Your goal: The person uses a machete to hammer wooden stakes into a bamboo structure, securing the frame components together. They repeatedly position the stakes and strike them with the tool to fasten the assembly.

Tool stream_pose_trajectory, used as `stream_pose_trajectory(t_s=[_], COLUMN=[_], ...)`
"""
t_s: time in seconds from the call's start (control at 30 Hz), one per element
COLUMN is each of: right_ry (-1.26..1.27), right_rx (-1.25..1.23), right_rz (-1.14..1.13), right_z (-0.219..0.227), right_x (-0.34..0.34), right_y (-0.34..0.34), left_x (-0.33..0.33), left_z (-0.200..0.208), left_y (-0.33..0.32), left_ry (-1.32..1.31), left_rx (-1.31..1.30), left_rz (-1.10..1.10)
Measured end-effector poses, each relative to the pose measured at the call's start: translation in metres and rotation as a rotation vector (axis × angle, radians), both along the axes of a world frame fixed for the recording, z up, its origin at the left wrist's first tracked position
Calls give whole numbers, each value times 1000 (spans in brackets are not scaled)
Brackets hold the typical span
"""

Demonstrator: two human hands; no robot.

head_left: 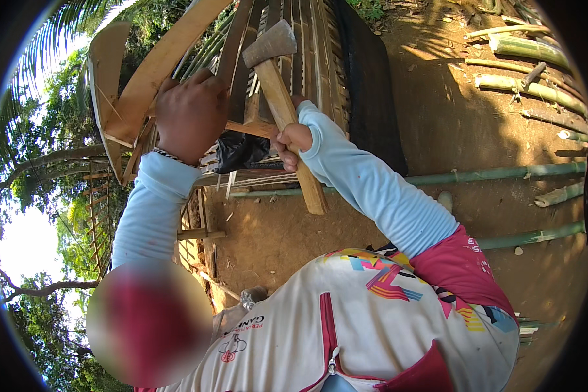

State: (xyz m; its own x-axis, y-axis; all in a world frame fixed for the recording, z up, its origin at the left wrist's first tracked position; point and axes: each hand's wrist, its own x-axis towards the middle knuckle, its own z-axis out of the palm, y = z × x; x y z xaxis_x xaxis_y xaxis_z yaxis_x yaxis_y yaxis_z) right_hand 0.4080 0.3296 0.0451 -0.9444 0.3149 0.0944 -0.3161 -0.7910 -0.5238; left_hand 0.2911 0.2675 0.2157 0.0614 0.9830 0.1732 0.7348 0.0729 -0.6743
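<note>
My right hand [293,140] is wrapped round the wooden handle of a hatchet [276,91]. The hatchet's worn grey metal head tilts up and to the left, and the squared handle end points down past my fingers. My left hand [193,114] is closed at the inner side of a light-brown wooden piece [166,62] made of broad, angled boards. Its fingers curl away from view, so the exact hold is partly hidden. A narrow wooden bar [251,127] runs between my two hands, below the hatchet head.
Behind the hands lies a slatted wooden rack [307,52] with a dark sheet [372,85] along its right side. A black plastic bag [242,150] hangs below the bar. Cut bamboo poles [532,91] lie on the brown dirt ground at right; a green pole [490,175] crosses it.
</note>
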Motion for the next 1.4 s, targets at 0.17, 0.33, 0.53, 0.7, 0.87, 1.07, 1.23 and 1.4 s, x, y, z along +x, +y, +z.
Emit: stream_pose_trajectory(t_s=[0.17,0.33,0.53,0.7,0.87,1.07,1.23,1.4], right_ry=[-28,-2,45,43,-1,68,76,44], right_rx=[-37,-128,11,121,265,404,349,436], right_rz=[58,118,118,231,71,-323,-217,-363], right_z=[-29,-59,-78,-77,-60,-65,-44,-34], right_x=[39,74,100,107,97,66,52,43], right_y=[-35,-70,-96,-96,-91,-103,-79,-81], left_x=[0,3,4,5,5,4,2,0], left_z=[-1,1,6,10,12,13,12,11], left_y=[-1,4,10,9,9,7,5,3], left_ry=[-17,-34,-60,-123,-146,-124,-150,-134], left_rx=[2,-51,-117,-149,-154,-173,-154,-138], left_rz=[9,128,193,211,159,143,129,78])
